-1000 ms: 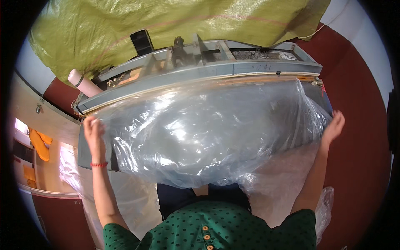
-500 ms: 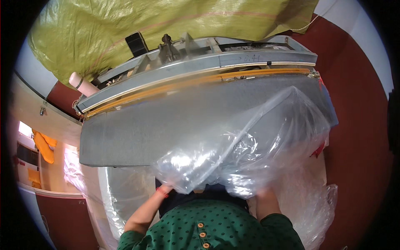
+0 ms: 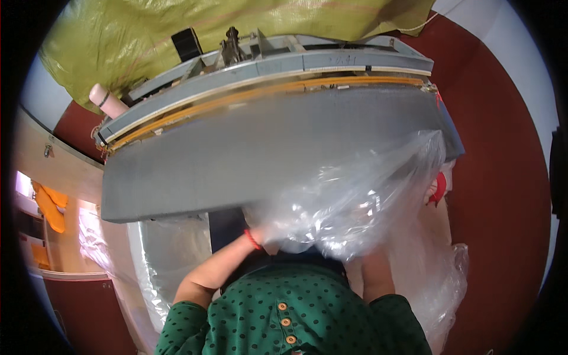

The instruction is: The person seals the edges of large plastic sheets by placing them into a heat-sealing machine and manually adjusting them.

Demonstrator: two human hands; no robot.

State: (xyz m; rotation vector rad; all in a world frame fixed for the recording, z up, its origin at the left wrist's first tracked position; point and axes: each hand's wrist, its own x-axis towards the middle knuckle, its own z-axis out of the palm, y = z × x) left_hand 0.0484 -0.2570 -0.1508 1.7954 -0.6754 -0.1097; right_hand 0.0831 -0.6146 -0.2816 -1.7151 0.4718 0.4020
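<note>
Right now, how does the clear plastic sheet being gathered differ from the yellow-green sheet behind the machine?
The clear plastic sheet is see-through and glossy; the yellow-green sheet is opaque and woven-looking. The clear one is bunched on the grey table near the person; the yellow-green one hangs spread out beyond it. Both are wrinkled.

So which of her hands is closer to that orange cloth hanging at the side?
The left. The left hand grips the clear plastic bag on the side toward the orange cloth; the right hand, mostly hidden under the plastic, is farther away.
</note>
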